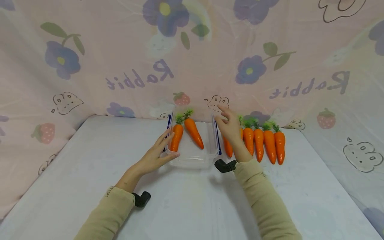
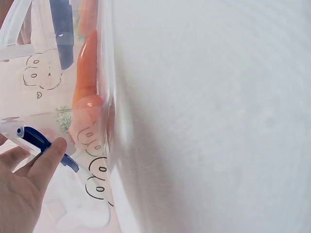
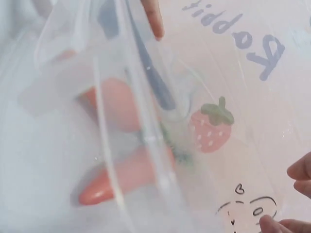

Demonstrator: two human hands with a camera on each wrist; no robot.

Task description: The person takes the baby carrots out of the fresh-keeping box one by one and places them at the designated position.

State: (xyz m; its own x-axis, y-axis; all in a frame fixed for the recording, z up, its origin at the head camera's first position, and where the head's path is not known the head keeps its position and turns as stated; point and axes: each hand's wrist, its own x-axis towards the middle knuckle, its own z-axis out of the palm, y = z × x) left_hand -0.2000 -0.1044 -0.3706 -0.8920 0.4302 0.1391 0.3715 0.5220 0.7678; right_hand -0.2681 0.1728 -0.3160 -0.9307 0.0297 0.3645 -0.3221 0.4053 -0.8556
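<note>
A clear plastic container [image 1: 192, 162] with blue side latches [image 2: 36, 138] stands on the white table. Inside it lie two glossy artificial carrots, one by the left wall [image 1: 177, 136] and one slanting in the middle [image 1: 194, 133]. My left hand [image 1: 154, 156] rests against the container's front left corner, fingers along the left side, thumb at the front rim. In the left wrist view a fingertip touches a latch. Raised by the container's right wall, my right hand [image 1: 229, 128] has loosely bent fingers and holds nothing. Its fingertips [image 3: 302, 170] show apart from the container in the right wrist view.
Several more carrots [image 1: 259, 143] with green tops lie in a row right of the container, partly behind my right hand and wrist. A patterned cloth [image 1: 192, 66] hangs along the table's back edge. Black wrist devices [image 1: 225, 165] are on both wrists.
</note>
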